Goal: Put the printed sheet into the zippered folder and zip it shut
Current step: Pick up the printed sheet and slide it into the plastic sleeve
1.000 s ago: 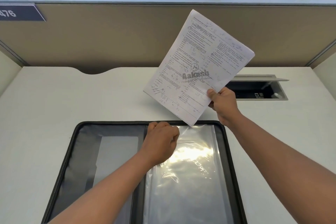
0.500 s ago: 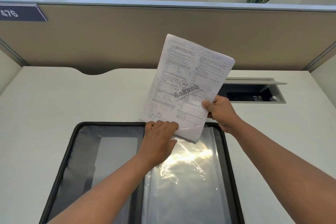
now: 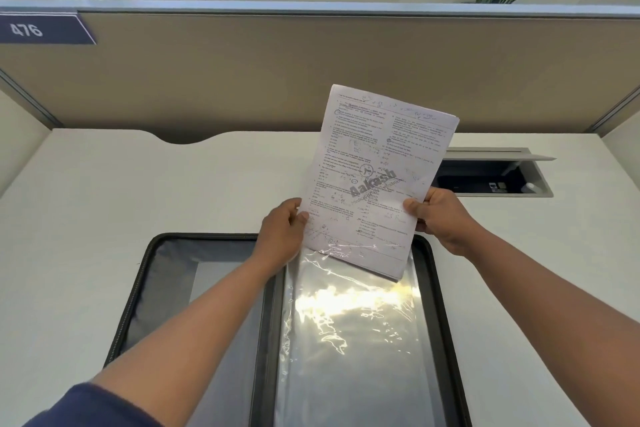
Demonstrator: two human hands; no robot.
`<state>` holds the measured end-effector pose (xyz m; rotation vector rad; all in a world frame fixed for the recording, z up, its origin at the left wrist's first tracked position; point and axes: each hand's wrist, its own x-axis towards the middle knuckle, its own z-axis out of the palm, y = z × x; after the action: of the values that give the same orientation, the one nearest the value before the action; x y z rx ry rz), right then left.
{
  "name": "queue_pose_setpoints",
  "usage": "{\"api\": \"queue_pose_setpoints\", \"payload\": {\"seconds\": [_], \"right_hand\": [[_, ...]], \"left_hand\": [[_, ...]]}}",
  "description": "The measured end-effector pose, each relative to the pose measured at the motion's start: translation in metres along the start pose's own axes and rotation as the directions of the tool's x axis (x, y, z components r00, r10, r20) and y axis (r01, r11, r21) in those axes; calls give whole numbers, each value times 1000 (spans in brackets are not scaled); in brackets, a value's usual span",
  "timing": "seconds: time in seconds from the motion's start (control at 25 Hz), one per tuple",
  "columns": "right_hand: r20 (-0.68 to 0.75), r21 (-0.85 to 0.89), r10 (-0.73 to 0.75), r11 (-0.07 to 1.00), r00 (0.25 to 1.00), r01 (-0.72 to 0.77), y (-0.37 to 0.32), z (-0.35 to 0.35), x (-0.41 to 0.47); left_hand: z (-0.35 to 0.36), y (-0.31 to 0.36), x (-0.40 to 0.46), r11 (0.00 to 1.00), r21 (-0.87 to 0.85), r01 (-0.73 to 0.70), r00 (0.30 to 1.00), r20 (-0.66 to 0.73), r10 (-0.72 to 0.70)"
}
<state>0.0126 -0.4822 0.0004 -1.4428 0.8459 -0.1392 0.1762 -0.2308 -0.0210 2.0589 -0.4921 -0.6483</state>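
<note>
The left hand (image 3: 282,236) pinches the lower left edge of the printed sheet (image 3: 375,177), thumb on the printed face and the other fingers curled behind it, hidden by the paper. The right hand (image 3: 441,218) grips the lower right edge the same way, thumb on top and fingers tucked behind. Between them the sheet stands nearly upright, leaning a little to the right, and its bottom edge sits inside the mouth of the clear plastic sleeve (image 3: 349,340), so the last lines of print show through shiny film. The sleeve lies on the right half of the zippered folder (image 3: 138,288), which is spread open and flat on the pale desk (image 3: 104,201); its dark zip edging runs around the rim, and a grey pocket fills the left half, partly covered by the left forearm. Bright glare streaks across the sleeve just below the paper. The sheet is white with two columns of small print, some handwritten marks and a grey watermark across its middle. Behind it rises a tan partition (image 3: 242,80) bearing a dark number plate (image 3: 41,29) at far left. At right, an open cable hatch (image 3: 491,173) is sunk into the desk, its left end hidden behind the sheet.
</note>
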Motion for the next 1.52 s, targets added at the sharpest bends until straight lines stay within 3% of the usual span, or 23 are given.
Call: {"api": "queue_pose_setpoints", "payload": {"seconds": [0.2,0.36,0.48,0.64,0.72,0.84,1.0,1.36,1.52], "right_hand": [[31,14,12,1000,999,-12,5,-3,2],[62,39,20,999,998,-22,6,-7,0],[75,9,29,1000,997,-30,5,-6,1],[115,-77,25,997,993,-16,1,-4,3],[128,-142,30,990,991,-11,-1,-2,3],[163,-200,49,980,985,-15,-1,3,2],[181,-290,80,957,980,-24,4,4,-4],[284,-415,163,909,945,-32,10,7,-20],[100,-272,52,962,994,-23,-8,16,-12]], "left_hand": [[-14,-4,25,973,-143,182,973,168,-158],[-25,-6,37,960,-118,255,918,343,-202],[-30,-2,37,973,-42,227,898,395,-193],[-34,5,32,964,248,96,898,396,-191],[-34,9,24,969,239,69,880,443,-172],[-28,7,14,939,339,-64,911,403,-84],[-22,-5,8,936,352,-30,949,303,-84],[-21,-11,3,934,348,-77,956,293,-30],[-20,-14,3,932,353,-81,955,294,-28]]}}
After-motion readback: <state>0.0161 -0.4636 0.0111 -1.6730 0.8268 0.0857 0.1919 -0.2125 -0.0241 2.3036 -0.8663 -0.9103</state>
